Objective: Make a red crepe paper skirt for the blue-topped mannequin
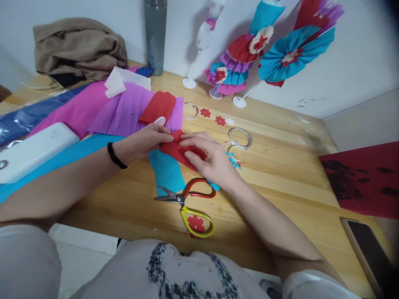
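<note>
Paper piece (177, 151), red and longer than it is wide, sits between the two hands over the middle of the table (280, 174), about midway between the far edge along the wall and the near edge by the person's body. Its long axis slants from the far-left side toward the near-right, so from the grip of the left hand (145, 139) it runs rightward and toward the near edge, passing below the fingers of the right hand (215, 155). Thumb and fingertips on the left are pinched together on its far-left end; on the right, the bent fingers and thumb touch its upper side, and I cannot tell whether they grasp it or merely steady it. Thus the left is nearer to the far-left end, the right to the opposite one. Blue paper (166, 170) lies just beside it, on the side toward the near edge; closer to that edge rest the scissors (180, 199), blades parted and pointing toward the table's left end, one loop across a red flower (196, 223).
</note>
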### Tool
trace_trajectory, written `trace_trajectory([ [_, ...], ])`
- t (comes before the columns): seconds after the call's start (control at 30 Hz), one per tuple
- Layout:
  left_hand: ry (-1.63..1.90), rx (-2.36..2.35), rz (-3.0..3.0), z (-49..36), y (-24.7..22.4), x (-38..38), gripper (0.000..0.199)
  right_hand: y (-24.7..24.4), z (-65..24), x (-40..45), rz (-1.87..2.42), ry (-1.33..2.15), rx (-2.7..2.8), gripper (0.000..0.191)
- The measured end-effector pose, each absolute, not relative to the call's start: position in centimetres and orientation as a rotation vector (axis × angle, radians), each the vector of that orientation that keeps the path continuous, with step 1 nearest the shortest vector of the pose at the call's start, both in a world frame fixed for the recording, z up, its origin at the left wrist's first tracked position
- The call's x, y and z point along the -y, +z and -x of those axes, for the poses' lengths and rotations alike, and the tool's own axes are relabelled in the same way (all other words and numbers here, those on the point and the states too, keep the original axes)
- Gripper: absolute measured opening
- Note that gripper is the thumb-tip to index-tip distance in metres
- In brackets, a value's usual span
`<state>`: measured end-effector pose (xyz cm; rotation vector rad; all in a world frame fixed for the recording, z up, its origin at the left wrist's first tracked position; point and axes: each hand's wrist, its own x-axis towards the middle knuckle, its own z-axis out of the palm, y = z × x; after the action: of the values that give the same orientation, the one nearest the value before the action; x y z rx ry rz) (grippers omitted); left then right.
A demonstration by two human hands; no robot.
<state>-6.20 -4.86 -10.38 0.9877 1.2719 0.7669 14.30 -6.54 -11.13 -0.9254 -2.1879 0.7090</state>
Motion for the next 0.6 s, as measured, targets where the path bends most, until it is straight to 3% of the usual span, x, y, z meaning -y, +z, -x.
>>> trace_trajectory([
  [0.3, 0.783, -1.136, -0.937, 6.6, -11.3, 4.8, 0.019, -12.3, -14.0, 6.4, 0.866, 0.507, 2.36, 0.039],
  [0.6, 0.769, -1.197, -0.991, 6.4, -10.8, 4.7, 0.023, -11.8, -14.3, 6.4, 0.974, 0.802, 2.102, 0.035],
])
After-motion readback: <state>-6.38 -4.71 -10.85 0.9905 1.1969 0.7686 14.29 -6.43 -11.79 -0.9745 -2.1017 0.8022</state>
